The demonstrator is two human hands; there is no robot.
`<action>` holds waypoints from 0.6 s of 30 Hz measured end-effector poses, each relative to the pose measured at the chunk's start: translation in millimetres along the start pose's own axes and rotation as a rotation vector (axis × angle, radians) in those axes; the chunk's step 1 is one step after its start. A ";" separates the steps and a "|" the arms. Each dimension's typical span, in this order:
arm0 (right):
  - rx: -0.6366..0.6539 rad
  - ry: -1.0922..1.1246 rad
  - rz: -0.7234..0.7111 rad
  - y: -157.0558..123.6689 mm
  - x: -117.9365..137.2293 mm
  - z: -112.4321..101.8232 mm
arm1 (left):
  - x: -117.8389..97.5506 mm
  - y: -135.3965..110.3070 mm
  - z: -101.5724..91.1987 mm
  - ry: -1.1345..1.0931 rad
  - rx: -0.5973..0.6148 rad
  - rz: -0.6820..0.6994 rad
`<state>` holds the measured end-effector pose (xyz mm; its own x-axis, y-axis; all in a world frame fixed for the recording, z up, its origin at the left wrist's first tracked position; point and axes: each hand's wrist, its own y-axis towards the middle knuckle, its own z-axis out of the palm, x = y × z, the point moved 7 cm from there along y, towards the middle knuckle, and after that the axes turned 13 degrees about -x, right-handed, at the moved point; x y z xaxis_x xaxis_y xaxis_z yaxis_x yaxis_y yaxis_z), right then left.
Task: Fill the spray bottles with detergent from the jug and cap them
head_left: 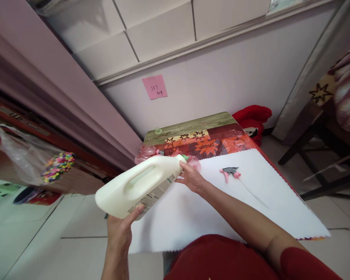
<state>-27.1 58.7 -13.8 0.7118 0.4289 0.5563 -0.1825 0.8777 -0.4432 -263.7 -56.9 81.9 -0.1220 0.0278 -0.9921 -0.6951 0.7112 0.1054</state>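
A large cream detergent jug (140, 181) is tipped on its side above the table, its green-rimmed mouth pointing right and slightly up. My left hand (121, 225) supports its base, thumb on the printed label. Around the neck, my right hand (192, 177) has its fingers closed. Just beyond the jug's mouth is a clear pink bottle (195, 163), partly hidden, and I cannot tell if the two touch. Another clear pink bottle (146, 152) with a trigger top stands behind the jug. A loose pink-and-grey spray trigger (231, 173) lies to the right, its thin tube trailing.
A white sheet (221, 206) covers the table's near part. Near the back left edge sits a pale green cap (158, 131). A red plush toy (255, 120) is behind the table, a dark stool (306, 147) at right, a purple curtain (76, 101) at left.
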 end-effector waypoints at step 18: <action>0.000 0.002 0.011 1.3 -2.0 0.3 | -2.9 -1.7 -1.7 0.025 -0.007 0.011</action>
<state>-29.0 59.1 -15.3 0.7112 0.4384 0.5495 -0.1909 0.8728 -0.4493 -263.4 -59.4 84.7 -0.1473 0.0176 -0.9889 -0.6984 0.7061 0.1165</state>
